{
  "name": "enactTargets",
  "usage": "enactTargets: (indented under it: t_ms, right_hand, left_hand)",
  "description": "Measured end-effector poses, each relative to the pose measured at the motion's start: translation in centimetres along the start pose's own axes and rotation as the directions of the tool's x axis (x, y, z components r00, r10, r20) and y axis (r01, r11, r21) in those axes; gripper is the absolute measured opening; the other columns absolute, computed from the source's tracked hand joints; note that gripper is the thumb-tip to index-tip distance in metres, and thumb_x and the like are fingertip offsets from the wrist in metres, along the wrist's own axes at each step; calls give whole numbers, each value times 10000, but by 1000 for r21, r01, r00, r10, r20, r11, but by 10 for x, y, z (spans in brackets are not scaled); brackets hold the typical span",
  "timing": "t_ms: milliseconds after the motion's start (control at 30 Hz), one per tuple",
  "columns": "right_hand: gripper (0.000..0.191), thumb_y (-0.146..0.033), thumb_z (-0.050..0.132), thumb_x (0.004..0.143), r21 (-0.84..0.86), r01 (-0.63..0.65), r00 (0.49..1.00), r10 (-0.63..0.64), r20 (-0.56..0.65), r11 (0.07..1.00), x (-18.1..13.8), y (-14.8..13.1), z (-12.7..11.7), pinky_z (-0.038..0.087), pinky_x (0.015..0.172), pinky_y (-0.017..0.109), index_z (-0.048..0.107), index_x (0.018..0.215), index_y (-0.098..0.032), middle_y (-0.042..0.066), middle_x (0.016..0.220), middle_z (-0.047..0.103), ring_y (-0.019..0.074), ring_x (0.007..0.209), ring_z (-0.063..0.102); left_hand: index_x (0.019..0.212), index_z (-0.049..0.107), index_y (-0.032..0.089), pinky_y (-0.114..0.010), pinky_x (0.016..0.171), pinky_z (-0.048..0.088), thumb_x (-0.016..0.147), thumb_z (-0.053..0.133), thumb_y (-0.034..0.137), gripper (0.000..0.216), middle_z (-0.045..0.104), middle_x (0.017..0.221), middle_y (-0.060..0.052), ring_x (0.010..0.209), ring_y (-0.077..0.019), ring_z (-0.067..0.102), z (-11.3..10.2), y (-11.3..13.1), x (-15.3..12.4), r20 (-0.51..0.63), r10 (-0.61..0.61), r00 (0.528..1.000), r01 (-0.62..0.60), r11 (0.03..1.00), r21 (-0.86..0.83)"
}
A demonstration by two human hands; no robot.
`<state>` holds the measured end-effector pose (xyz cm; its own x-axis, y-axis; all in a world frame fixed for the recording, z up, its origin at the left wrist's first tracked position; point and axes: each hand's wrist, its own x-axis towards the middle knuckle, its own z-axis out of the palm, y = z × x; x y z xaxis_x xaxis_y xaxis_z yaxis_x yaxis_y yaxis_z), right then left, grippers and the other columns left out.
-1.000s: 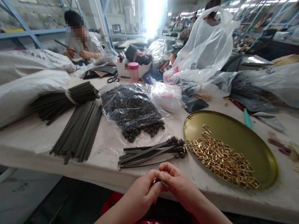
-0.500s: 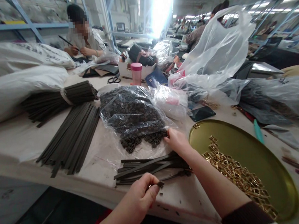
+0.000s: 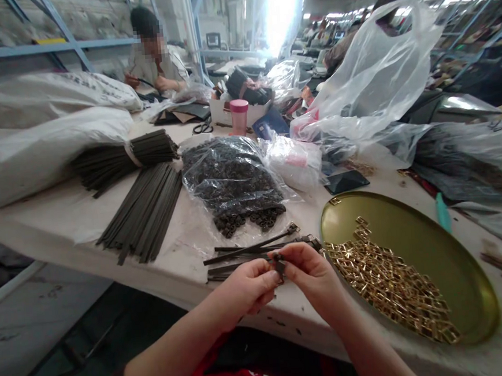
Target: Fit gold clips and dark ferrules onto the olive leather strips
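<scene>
our left hand (image 3: 252, 284) pinches a dark strap (image 3: 278, 266), and our right hand (image 3: 312, 270) pinches near its end, perhaps on a small loop, though our fingers hide it. we hold it left of the gold tray (image 3: 410, 227). more straps (image 3: 247, 248) lie beside the tray's left rim, gold buckles (image 3: 392, 278) inside it, and a clear bag (image 3: 232, 175) farther left.
</scene>
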<state>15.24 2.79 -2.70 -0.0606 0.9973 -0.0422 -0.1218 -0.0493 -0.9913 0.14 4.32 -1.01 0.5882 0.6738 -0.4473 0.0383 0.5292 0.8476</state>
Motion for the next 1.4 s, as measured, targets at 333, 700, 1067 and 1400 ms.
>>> enactTargets:
  t_ms: [333, 700, 1067, 1400]
  right_hand:
    - [46, -225, 553, 803, -254, 192, 962, -233, -141, 948, -32, 5, 9, 491, 768, 315, 588, 832, -218, 39, 922, 677, 173, 873, 623]
    - [161, -188, 562, 783, -417, 231, 934, -320, -157, 879, -38, 7, 13, 493, 690, 292, 570, 941, -218, 23, 836, 584, 156, 769, 581]
    - [144, -168, 567, 761, -371, 205, 968, -243, -57, 905, -35, 6, 12, 492, 710, 278, 619, 889, -209, 41, 905, 569, 159, 826, 572]
    - [132, -260, 604, 744, -99, 2, 989, -17, -150, 995, -37, 24, 22, 470, 653, 264, 593, 854, -188, 7, 763, 616, 140, 707, 578]
  left_hand:
    - [727, 422, 183, -161, 315, 109, 752, 547, 451, 297, 355, 416, 110, 339, -32, 203, 6, -8, -18, -17, -84, 996, 84, 996, 11]
    - [689, 429, 171, -168, 406, 231, 777, 477, 360, 214, 374, 473, 95, 420, -51, 307, 10, -16, -21, -157, 66, 985, -19, 958, 286]
    - [689, 464, 172, -194, 465, 283, 785, 455, 350, 202, 407, 512, 81, 467, -75, 354, 3, -18, -21, -195, 165, 967, -66, 898, 435]
    - [952, 493, 160, -231, 563, 355, 817, 367, 205, 191, 475, 623, 45, 572, -114, 453, 14, -26, -20, -259, 312, 914, -160, 864, 477]
